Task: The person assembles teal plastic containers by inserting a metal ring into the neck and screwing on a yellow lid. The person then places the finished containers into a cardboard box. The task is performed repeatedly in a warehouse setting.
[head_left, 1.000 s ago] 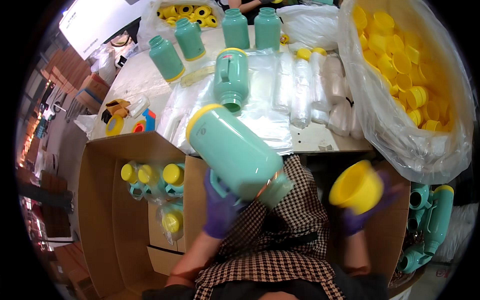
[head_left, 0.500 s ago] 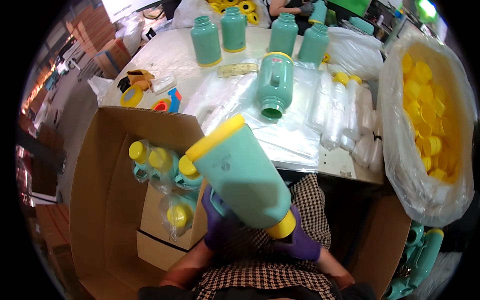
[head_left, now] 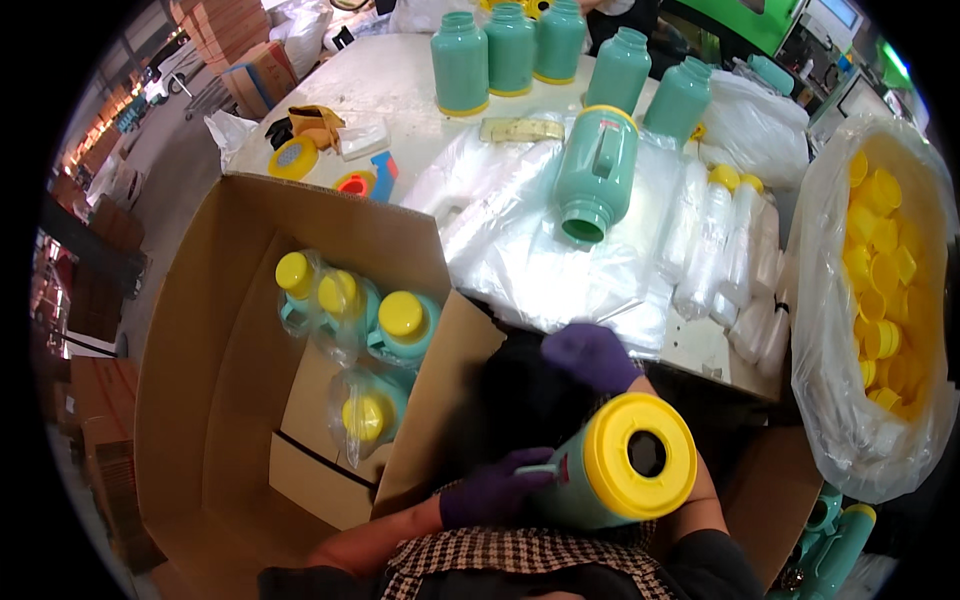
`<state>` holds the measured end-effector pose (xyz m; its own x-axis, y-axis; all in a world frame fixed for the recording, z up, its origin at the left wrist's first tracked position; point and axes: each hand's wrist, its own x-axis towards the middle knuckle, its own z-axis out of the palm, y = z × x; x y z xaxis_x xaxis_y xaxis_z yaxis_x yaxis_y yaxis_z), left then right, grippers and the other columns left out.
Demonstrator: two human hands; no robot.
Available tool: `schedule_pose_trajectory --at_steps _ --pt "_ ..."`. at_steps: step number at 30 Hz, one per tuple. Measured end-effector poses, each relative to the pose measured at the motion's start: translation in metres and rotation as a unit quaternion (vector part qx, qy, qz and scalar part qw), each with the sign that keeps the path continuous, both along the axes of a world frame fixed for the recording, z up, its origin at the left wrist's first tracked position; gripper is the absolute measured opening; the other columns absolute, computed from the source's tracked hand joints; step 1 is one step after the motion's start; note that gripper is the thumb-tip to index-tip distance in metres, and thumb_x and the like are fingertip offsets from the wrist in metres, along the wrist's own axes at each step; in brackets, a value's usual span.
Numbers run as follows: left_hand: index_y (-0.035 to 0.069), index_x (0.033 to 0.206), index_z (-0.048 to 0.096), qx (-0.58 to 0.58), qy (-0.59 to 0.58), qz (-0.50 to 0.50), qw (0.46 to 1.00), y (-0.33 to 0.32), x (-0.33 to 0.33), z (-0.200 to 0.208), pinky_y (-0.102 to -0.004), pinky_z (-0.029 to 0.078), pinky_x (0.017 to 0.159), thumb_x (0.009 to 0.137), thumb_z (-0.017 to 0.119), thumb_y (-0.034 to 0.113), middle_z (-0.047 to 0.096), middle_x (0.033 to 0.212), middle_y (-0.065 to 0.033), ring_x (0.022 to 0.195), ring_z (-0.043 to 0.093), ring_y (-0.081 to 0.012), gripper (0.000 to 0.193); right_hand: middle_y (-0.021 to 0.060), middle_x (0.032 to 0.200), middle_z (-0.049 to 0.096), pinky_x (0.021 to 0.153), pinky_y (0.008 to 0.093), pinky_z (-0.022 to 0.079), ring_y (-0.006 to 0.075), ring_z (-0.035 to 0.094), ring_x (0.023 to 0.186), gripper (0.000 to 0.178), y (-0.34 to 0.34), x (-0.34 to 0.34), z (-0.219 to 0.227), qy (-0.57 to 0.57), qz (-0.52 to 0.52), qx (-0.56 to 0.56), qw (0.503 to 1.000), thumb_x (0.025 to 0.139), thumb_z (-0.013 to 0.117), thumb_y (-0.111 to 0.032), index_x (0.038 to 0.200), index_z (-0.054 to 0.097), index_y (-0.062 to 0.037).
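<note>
1. Presently, the teal jug (head_left: pixel 590 480) lies on its side near the person's body, its yellow base (head_left: pixel 640 456), with a dark round hole, turned up toward the camera.
2. The left hand (head_left: pixel 492 490), in a purple glove, is closed against the jug's left flank beside its handle.
3. The right hand (head_left: pixel 592 356), also gloved in purple, sits just beyond the jug with fingers curled; whether it grips anything cannot be told.
4. Compared with half a second ago, the jug has been swung down from a raised, slanted position over the cardboard box (head_left: pixel 230 300) to a low one at the lap, its base now facing up. The inspector judges this a turning-over for checking or bagging rather than placement.
5. In the box, to the left, stand four capped jugs (head_left: pixel 400 325) wrapped in clear film, with room remaining.
6. On the surface (head_left: pixel 400 80) lie clear plastic bags (head_left: pixel 520 250), one uncapped jug on its side (head_left: pixel 595 175) and a far row of upright uncapped jugs (head_left: pixel 510 45).
7. A large sack of yellow caps (head_left: pixel 880 270) stands at right.
</note>
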<state>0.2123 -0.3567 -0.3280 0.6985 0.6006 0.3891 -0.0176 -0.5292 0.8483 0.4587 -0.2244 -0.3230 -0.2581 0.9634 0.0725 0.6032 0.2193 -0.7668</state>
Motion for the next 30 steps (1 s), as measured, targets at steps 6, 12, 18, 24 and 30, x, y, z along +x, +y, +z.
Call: schedule_pose_trajectory --at_steps 6,12,18,24,30 --pt "0.014 0.133 0.05 0.012 0.009 -0.012 1.0 0.013 0.007 0.005 -0.037 0.061 0.071 0.078 0.061 -0.008 0.055 0.135 -0.0192 0.1 0.069 -0.0378 0.061 0.0076 0.097 0.063 0.088 0.0418 0.047 0.0297 0.058 0.098 0.024 0.069 -0.01 -0.025 -0.222 -0.136 0.128 0.957 0.07 0.083 -0.034 0.08 0.071 -0.0157" --pt "0.013 0.138 0.05 -0.045 0.119 -0.097 0.987 0.025 -0.001 0.024 -0.0385 0.058 0.081 0.08 0.065 -0.003 0.043 0.148 -0.0191 0.109 0.065 -0.0366 0.062 0.0098 0.099 0.066 0.083 0.0331 0.052 0.0201 0.064 0.093 0.02 0.085 0.063 -0.048 0.385 -0.058 -0.098 0.916 0.094 0.06 -0.019 0.104 0.063 -0.0016" --pt "0.003 0.134 0.056 -0.291 -0.022 -0.28 0.914 0.09 -0.021 0.03 -0.0417 0.043 0.105 0.09 0.067 0.01 0.059 0.131 -0.0174 0.121 0.058 -0.0306 0.046 0.0073 0.094 0.07 0.083 0.028 0.053 0.0143 0.065 0.084 0.025 0.041 0.011 -0.017 0.333 -0.136 -0.127 0.924 0.092 0.063 -0.012 0.112 0.066 0.0034" --pt "0.001 0.115 0.066 -0.059 -0.053 0.152 0.985 0.146 0.062 -0.02 -0.0351 0.051 0.091 0.089 0.07 0.018 0.068 0.114 -0.0143 0.102 0.066 -0.026 0.031 0.0068 0.088 0.066 0.071 0.0263 0.053 0.0128 0.062 0.072 0.053 -0.013 0.003 0.001 0.478 -0.149 -0.228 0.835 0.089 0.065 -0.003 0.139 0.048 0.0008" --pt "0.007 0.093 0.068 -0.046 -0.077 0.223 0.971 0.131 0.045 0.023 -0.0369 0.053 0.085 0.076 0.08 0.009 0.063 0.123 -0.0156 0.103 0.065 -0.0304 0.021 0.0063 0.093 0.066 0.085 0.0354 0.051 0.02 0.063 0.082 0.042 -0.085 0.052 0.006 0.589 -0.194 -0.003 0.785 0.091 0.063 -0.008 0.133 0.057 -0.0041"
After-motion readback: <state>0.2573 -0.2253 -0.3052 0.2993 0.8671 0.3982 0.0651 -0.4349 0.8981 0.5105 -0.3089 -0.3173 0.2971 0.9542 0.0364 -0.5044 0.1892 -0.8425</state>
